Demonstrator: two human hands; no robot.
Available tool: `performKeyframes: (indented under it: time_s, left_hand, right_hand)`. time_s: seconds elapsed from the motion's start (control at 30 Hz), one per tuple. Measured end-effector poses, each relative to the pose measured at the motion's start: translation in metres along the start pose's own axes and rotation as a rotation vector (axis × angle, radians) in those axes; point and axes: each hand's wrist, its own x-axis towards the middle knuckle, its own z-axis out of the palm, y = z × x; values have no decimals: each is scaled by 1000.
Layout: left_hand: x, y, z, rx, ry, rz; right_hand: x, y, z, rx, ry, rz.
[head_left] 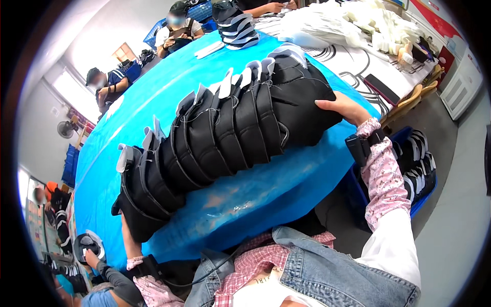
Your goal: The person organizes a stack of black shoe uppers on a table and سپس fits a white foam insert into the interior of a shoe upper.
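A long row of black caps (220, 138), nested one inside the other, lies on its side between my two hands over the blue-covered table (153, 112). Pale grey and white flaps stick up along its upper side, and loose threads hang from the seams. My right hand (349, 107) grips the far right end, thumb on the black fabric and the other fingers hidden behind it. At the near left end, my left hand (130, 233) holds the row from below. Its fingers are mostly covered by the last cap.
Another cap stack (238, 30) stands on the far table edge, beside a white flat object (209, 49). A blue crate (364, 202) of black-and-white pieces sits by my right arm. White material (337, 23) and a dark tray (382, 88) lie at right. Several people work around the table.
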Motion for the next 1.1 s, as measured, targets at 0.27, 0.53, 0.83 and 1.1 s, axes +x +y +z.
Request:
performKeyframes:
  time_s: [0.27,0.53,0.83,1.1]
  left_hand:
    - [4,36,-11,670,162,88]
    - [-26,113,108,1350,318,500]
    - [-27,127,309,1172,-505,1117]
    - [-12,110,366,1242,-555,1154]
  right_hand:
    - [-15,-19,12,11,189,-66]
    - [-28,-20,10,-18,119,-7]
    - [-28,-10,26,93,302,-37]
    - [-28,0,35,110,413,-239]
